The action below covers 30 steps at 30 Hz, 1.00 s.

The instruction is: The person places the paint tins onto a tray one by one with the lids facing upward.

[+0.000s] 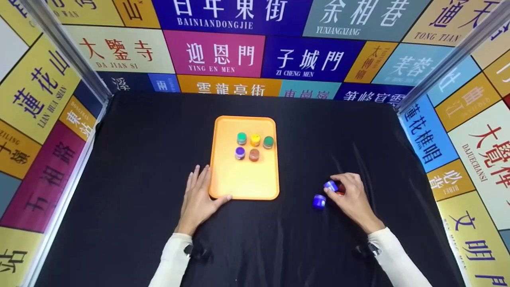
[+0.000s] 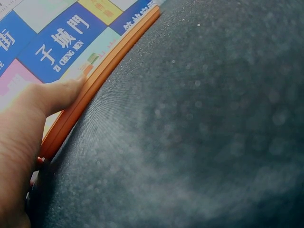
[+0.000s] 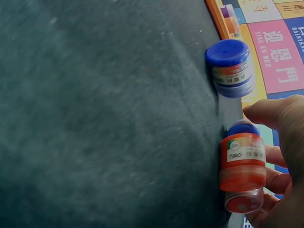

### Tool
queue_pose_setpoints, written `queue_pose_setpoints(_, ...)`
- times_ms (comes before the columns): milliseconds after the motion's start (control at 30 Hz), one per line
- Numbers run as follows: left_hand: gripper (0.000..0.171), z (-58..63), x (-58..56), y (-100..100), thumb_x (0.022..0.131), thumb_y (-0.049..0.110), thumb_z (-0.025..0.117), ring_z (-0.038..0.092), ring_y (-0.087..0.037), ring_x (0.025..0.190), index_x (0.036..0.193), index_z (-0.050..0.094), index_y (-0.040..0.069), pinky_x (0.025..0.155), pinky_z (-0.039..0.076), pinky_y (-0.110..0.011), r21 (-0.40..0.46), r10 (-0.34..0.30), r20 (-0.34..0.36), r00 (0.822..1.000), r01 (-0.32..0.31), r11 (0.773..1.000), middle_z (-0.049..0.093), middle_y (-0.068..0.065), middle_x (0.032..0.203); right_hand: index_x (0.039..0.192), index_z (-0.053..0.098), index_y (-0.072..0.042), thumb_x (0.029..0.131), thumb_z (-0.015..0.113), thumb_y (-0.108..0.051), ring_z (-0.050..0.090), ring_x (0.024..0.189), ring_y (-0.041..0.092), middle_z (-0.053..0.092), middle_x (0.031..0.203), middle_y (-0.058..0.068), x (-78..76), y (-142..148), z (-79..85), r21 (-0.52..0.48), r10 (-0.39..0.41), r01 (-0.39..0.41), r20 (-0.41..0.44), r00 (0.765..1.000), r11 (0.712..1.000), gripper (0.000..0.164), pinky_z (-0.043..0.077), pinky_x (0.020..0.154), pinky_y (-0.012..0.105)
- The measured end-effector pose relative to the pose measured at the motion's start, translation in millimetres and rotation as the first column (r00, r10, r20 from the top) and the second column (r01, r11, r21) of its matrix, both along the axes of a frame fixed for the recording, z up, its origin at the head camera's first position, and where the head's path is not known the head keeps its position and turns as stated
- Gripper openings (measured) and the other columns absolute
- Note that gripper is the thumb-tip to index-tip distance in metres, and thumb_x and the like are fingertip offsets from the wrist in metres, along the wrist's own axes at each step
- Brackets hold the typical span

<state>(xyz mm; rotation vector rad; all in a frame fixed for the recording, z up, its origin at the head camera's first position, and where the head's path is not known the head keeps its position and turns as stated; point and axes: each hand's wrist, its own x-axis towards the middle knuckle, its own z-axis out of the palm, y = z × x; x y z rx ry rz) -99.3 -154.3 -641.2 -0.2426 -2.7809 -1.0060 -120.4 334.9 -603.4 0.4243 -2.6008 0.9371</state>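
Note:
My left hand (image 1: 198, 205) rests at the near left corner of an orange tray (image 1: 243, 179), fingers straight along its left side and thumb at its near edge. In the left wrist view the thumb lies over the tray's rim (image 2: 78, 102). To the right, my right hand (image 1: 352, 195) pinches a small blue paint jar (image 1: 330, 185) between thumb and fingers. In the right wrist view an orange paint jar (image 3: 242, 178) and a dark red one (image 3: 243, 202) lie close by the fingers, partly overlapping. Another blue-lidded paint jar (image 1: 319, 201) stands just left of this hand.
On the tray stand several paint jars: a light green (image 1: 241, 138), a yellow (image 1: 255, 140), a dark green (image 1: 268, 142), a purple (image 1: 239, 153) and a brown one (image 1: 254, 155). A black cloth (image 1: 151, 139) covers the table. Printed panels (image 1: 223, 54) enclose its back and sides.

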Motion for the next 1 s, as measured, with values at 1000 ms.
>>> queue_pose_setpoints(1000, 0.119, 1.4, 1.1, 1.0, 0.086, 0.066, 0.086, 0.019, -0.042, 0.168, 0.169, 0.037, -0.003, 0.139, 0.01, -0.054, 0.006, 0.002, -0.019, 1.0, -0.002, 1.0, 0.04, -0.02, 0.175, 0.108, 0.079, 0.003, 0.076, 0.097, -0.008, 0.059, 0.112, 0.046, 0.074, 0.102, 0.019, -4.4, -9.9, -1.4, 0.044, 0.018, -0.016, -0.051, 0.999, 0.999, 0.038, 0.041, 0.092, 0.053)
